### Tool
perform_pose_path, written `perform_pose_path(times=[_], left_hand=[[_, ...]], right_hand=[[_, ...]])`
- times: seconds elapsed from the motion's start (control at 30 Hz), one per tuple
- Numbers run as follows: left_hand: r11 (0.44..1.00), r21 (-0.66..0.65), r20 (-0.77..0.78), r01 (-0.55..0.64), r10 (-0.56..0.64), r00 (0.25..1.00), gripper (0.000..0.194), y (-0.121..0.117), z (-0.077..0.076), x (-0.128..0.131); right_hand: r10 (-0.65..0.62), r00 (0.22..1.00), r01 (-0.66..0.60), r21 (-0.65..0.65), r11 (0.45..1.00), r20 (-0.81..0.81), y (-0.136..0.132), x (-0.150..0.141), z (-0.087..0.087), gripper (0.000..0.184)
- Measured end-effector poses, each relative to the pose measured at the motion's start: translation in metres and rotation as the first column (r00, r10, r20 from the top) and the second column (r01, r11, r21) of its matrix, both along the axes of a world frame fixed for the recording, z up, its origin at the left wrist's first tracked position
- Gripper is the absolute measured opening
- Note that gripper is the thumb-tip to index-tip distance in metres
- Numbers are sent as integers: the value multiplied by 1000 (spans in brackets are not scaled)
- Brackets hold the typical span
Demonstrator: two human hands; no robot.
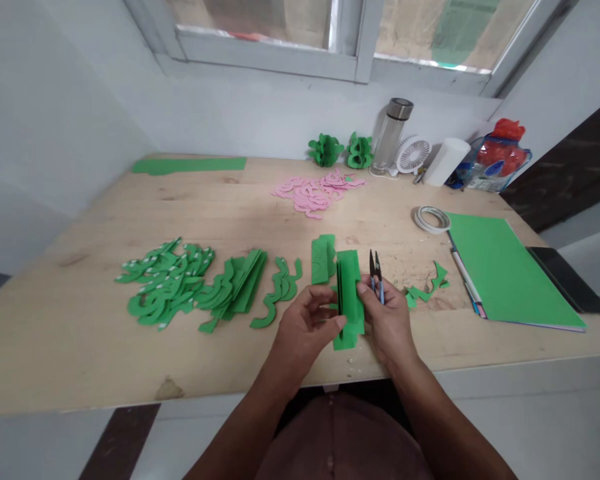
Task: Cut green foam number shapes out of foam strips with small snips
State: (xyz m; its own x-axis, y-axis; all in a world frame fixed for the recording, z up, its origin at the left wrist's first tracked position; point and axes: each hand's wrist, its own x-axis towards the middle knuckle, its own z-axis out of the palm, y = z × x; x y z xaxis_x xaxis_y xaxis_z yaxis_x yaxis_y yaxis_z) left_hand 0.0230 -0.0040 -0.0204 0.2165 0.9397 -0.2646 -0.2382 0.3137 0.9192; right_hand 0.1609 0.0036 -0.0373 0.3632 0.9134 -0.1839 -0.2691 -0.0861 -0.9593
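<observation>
My left hand pinches the left edge of a folded green paper strip, held upright over the table's front edge. My right hand steadies the strip's right side and also grips small blue thread snips, blades pointing away from me. A second folded green piece lies just behind the strip. To the left lie curved green cut-outs, a fanned stack of green strips and a heap of green curved shapes. Green scraps lie right of my right hand.
Pink cut-outs lie mid-table. Two green paper flowers, a steel-capped bottle, a small white fan, a white roll and a bag with red contents stand at the back. Tape roll, green sheets, pens right; green sheet far left.
</observation>
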Motion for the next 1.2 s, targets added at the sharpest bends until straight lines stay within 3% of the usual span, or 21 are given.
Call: perform_pose_path(times=[0.23, 0.47, 0.73, 1.0, 1.2], left_hand=[[995, 94, -192, 34, -15, 981, 28, -3, -11, 4], [988, 129, -383, 89, -33, 923, 26, -4, -2, 4], [993, 90, -278, 76, -49, 959, 23, -2, -1, 4], [999, 9, -103, 51, -50, 993, 21, -4, 3, 3], [998, 30, -145, 57, -52, 988, 24, -3, 2, 7]], right_hand=[[34, 998, -36, 38, 999, 55, 13, 11, 2, 23], [-16, 998, 12, 68, 998, 53, 22, 17, 1, 18], [-46, 997, 49, 31, 998, -65, 28, 16, 6, 29], [-51, 996, 53, 27, 998, -70, 28, 16, 12, 30], [-40, 997, 41, 25, 999, -59, 24, 14, 12, 30]])
